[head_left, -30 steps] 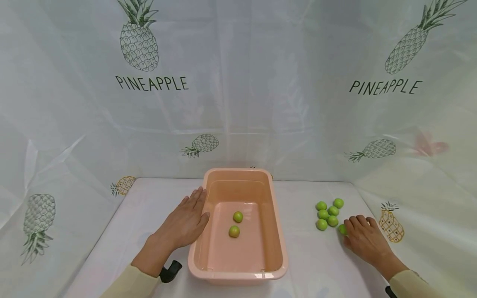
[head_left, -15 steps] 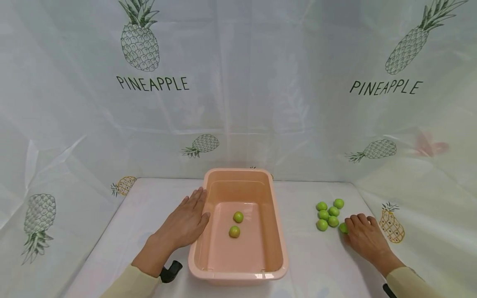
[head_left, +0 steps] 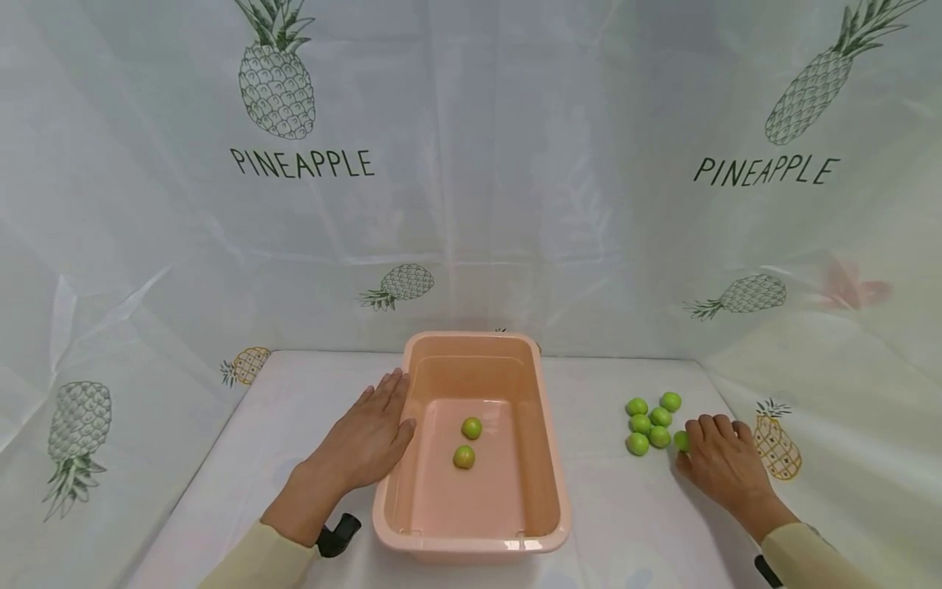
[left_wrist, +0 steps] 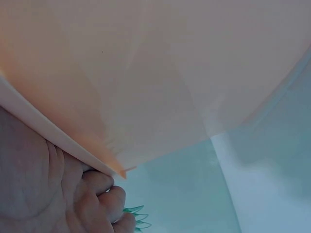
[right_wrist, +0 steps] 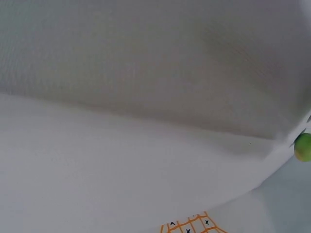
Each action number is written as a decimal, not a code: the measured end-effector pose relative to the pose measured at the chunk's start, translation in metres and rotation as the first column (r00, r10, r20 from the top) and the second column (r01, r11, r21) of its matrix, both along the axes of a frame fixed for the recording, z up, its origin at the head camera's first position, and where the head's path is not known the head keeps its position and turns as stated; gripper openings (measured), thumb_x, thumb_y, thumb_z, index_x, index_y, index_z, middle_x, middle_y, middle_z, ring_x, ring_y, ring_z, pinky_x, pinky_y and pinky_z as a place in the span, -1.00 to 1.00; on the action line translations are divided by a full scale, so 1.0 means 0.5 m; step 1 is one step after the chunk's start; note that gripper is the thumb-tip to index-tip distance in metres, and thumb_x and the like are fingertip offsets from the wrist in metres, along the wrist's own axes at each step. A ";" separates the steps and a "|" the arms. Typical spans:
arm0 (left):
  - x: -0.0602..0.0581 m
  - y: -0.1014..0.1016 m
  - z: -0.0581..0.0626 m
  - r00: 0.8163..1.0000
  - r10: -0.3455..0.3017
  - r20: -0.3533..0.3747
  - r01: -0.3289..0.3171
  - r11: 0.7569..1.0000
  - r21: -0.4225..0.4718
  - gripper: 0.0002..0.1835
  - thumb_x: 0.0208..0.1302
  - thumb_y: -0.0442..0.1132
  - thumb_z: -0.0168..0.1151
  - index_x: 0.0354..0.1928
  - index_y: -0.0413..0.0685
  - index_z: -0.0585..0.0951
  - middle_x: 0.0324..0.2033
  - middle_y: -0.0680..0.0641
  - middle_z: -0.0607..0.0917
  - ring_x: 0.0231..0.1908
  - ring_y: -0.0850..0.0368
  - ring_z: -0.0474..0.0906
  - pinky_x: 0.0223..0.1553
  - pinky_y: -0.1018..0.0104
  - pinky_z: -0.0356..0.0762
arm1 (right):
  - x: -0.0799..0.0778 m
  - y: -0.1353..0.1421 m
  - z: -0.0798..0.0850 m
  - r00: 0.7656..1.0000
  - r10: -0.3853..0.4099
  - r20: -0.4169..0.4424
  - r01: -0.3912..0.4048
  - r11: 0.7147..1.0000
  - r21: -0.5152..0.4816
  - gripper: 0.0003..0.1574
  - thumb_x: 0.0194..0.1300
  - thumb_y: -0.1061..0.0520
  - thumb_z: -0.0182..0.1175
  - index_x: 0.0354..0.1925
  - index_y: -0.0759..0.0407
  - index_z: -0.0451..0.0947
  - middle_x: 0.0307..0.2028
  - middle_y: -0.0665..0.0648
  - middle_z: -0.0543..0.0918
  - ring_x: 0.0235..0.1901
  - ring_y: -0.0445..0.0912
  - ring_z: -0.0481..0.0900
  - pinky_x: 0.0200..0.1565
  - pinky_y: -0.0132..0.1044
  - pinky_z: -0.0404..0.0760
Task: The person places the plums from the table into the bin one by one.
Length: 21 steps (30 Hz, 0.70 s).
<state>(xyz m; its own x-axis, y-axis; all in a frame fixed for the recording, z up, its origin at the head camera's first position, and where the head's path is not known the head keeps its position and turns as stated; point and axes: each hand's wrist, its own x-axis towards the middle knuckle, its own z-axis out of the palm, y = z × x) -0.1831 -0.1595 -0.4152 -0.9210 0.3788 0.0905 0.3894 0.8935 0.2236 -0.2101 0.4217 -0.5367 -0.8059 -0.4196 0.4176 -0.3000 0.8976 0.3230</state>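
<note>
My left hand [head_left: 368, 433] lies with straight fingers along the left rim of a peach-coloured plastic tub [head_left: 555, 483]. In the left wrist view the palm [left_wrist: 29, 174] is up against the tub's outer wall [left_wrist: 146, 73]. Two small round green fruits [head_left: 464, 456] sit on the tub floor. At the right, my right hand [head_left: 724, 465] has bent fingers around a green fruit [head_left: 681, 441], partly hidden by them, and pinches it between thumb and fingers. In the right wrist view a green fruit [right_wrist: 303, 147] shows at the right edge; the hand is out of that frame.
Several more green fruits [head_left: 640, 424] lie in a loose cluster on the white table [head_left: 596, 507], left of my right hand. A pineapple-print sheet [head_left: 486, 204] hangs behind the table and along both sides. A black strap [head_left: 338, 536] shows at the left wrist.
My right hand has shifted slightly away from me and to the right, and the green fruit at its fingers has moved with it. The left hand and tub stay put.
</note>
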 end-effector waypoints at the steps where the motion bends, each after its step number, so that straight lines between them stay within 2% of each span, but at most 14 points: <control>1: 0.000 0.000 0.000 1.000 0.000 0.000 0.000 1.000 -0.002 -0.25 0.66 -0.04 -0.07 0.62 -0.42 0.08 0.63 -0.36 0.12 0.63 -0.27 0.06 0.61 -0.21 0.09 | -0.002 0.000 0.001 1.000 0.008 -0.011 -0.008 1.000 -0.003 -0.47 0.06 -0.07 0.29 -0.22 0.29 0.36 -0.36 0.19 0.39 -0.26 0.20 0.39 -0.17 0.20 0.44; 5: -0.001 0.001 0.000 1.000 -0.001 -0.003 0.001 1.000 -0.001 -0.25 0.66 -0.03 -0.07 0.62 -0.42 0.08 0.63 -0.36 0.12 0.63 -0.28 0.06 0.61 -0.21 0.09 | -0.009 -0.002 0.004 0.997 0.045 -0.064 -0.047 0.998 -0.030 -0.51 0.25 -0.14 0.00 -0.25 0.31 0.36 -0.39 0.20 0.39 -0.31 0.20 0.37 -0.26 0.14 0.39; 9: -0.002 0.002 -0.001 1.000 0.000 -0.017 0.000 1.000 -0.016 -0.25 0.66 -0.03 -0.07 0.62 -0.42 0.09 0.63 -0.36 0.13 0.63 -0.27 0.06 0.61 -0.20 0.10 | -0.018 -0.016 0.010 0.990 0.080 -0.115 -0.088 0.994 -0.070 -0.37 0.40 -0.24 -0.26 -0.31 0.31 0.34 -0.41 0.22 0.39 -0.33 0.22 0.37 -0.30 0.13 0.37; 15: -0.003 0.004 0.002 0.999 0.004 -0.039 -0.007 0.998 -0.061 -0.26 0.65 -0.02 -0.06 0.61 -0.43 0.13 0.61 -0.37 0.17 0.62 -0.29 0.09 0.60 -0.21 0.12 | -0.029 -0.063 0.029 0.980 0.123 -0.156 -0.140 0.985 -0.102 -0.31 0.44 -0.29 -0.25 -0.33 0.33 0.32 -0.43 0.24 0.37 -0.32 0.26 0.38 -0.25 0.19 0.41; 21: -0.003 0.005 0.004 0.999 0.004 -0.050 -0.008 0.996 -0.086 -0.26 0.64 -0.02 -0.05 0.60 -0.43 0.15 0.60 -0.38 0.19 0.61 -0.30 0.12 0.59 -0.22 0.15 | -0.036 -0.121 0.059 0.971 0.150 -0.186 -0.172 0.979 -0.109 -0.22 0.47 -0.31 -0.30 -0.24 0.39 0.39 -0.36 0.30 0.45 -0.29 0.29 0.40 -0.25 0.20 0.42</control>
<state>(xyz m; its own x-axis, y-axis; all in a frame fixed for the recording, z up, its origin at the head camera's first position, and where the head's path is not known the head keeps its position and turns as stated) -0.1845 -0.1570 -0.4130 -0.9183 0.3819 0.1037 0.3931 0.9108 0.1264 -0.2279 0.3613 -0.5070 -0.6413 -0.4740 0.6034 -0.3919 0.8784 0.2735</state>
